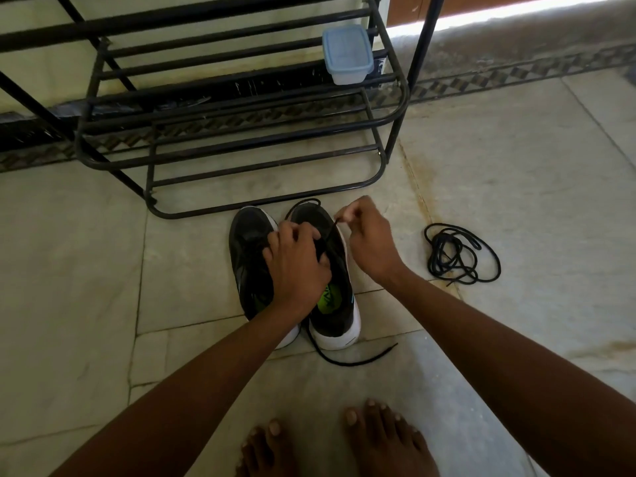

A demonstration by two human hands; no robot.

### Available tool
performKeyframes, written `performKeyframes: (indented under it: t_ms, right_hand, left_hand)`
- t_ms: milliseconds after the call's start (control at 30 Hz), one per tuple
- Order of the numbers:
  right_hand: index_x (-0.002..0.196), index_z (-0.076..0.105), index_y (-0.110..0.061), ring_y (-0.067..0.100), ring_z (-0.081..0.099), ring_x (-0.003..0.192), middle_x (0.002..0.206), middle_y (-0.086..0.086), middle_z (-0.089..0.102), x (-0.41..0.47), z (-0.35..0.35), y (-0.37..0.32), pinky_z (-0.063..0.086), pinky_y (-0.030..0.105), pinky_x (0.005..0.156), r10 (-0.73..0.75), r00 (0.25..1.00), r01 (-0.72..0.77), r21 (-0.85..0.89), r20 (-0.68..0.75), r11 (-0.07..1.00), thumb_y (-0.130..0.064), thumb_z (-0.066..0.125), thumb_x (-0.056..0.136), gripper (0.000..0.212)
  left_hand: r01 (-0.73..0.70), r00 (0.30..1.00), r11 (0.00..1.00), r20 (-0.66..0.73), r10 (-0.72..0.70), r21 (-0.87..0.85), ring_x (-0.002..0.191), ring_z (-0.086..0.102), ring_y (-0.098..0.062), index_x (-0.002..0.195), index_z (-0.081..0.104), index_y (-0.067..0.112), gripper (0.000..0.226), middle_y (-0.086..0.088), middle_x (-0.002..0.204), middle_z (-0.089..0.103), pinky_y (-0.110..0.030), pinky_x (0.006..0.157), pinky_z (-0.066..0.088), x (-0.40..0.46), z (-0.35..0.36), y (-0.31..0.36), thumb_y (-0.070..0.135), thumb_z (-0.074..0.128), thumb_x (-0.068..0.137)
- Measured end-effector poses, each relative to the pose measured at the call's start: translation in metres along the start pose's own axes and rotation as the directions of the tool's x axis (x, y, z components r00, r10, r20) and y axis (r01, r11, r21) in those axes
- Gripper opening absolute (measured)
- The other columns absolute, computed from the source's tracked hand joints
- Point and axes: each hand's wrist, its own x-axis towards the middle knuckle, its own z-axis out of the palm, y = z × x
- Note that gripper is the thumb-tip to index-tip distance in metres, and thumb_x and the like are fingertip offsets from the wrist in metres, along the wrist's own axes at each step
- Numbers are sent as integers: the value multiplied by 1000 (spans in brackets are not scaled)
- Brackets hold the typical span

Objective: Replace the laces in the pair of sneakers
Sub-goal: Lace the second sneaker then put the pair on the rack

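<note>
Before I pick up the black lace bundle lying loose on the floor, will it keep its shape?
Probably not. The tangled black lace bundle on the pale tiled floor is thin cord in slack loops, so it should flop and unravel. It looks light. Loose ends may trail and snag.

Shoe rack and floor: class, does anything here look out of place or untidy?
A lidded plastic food container sits on the shoe rack, odd among bars meant for shoes. A loose black lace lies in a tangled heap on the floor tiles, right of the sneakers.
</note>
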Motion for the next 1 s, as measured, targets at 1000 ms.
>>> performKeyframes:
  t_ms: [1000]
  right_hand:
    - [118,55,-16,22,65,81,84,4,65,13,-59,-23,57,39,78,196,845,141,-561,498,816,-28,69,94,30]
  left_hand:
    - [227,974,927,90,-209,-300,92,68,-24,119,37,16,57,-10,112,60,-31,72,62,16,-5,-7,28,80,83]
